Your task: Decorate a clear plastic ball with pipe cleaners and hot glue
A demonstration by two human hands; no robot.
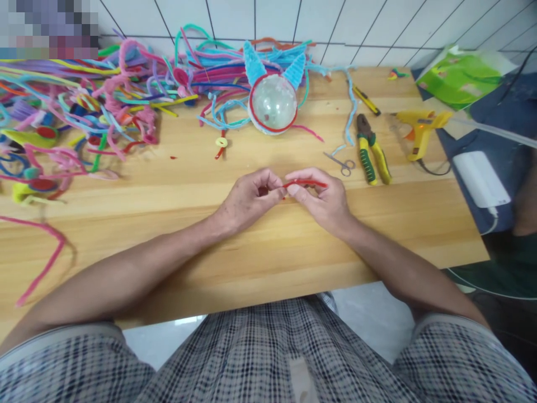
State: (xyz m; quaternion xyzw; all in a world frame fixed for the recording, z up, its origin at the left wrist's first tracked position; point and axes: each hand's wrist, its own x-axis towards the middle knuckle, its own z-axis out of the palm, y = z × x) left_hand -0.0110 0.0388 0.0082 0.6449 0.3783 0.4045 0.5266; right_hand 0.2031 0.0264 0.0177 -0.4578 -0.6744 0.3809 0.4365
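A short red pipe cleaner is pinched between my hands above the middle of the wooden table. The fingertips of my left hand close on its left end. My right hand grips it close by, with thumb and fingers together, and the rest of it lies across those fingers. Beyond the hands stands a clear ball with a red rim and two fuzzy blue ears. Left of the ball lies a small red piece with a pale yellow ring.
Colourful pipe cleaners are heaped at the back left. Scissors, pliers, a yellow utility knife and a yellow glue gun lie to the right. A white power block and green packet sit farther right.
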